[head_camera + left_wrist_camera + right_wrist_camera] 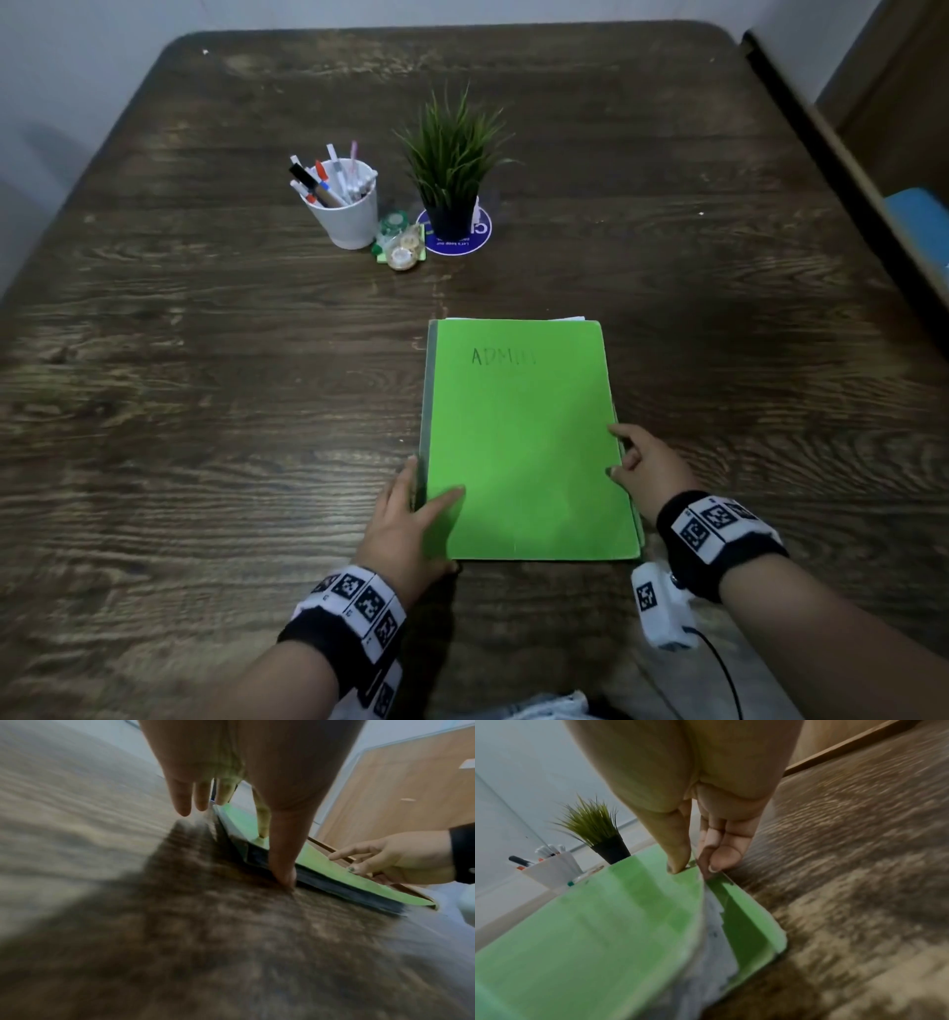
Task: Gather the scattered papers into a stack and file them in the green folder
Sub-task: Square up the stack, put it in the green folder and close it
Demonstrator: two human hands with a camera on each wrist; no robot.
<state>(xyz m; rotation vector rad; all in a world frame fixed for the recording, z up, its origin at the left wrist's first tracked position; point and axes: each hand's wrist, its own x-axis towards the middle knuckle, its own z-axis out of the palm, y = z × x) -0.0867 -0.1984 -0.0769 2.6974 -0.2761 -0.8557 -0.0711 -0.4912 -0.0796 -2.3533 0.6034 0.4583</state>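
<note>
**Both hands on the closed folder's edges**

The right hand (648,462) pinches the front cover at the open edge: the right-wrist view shows thumb on top and fingertips (725,860) beneath, lifting the cover slightly off the papers (713,925) inside. The left hand (411,519) lies along the spine at the near corner, fingers fairly straight beside it and thumb flat on the cover, pressing rather than gripping.

The folder (524,437) lies flat on the table (205,385), just right of centre, its near end at about 6 o'clock close to the person. A white sliver of paper peeks out at its far edge, so the filing looks all but done.

Thin card like this will probably flex and slide easily on the wood, and loose sheets may slip out the open side. Gripping spine and open edge together should keep everything in.

At 12 o'clock stand a plant (452,169) and, at about 11, a pen cup (345,205).
</note>
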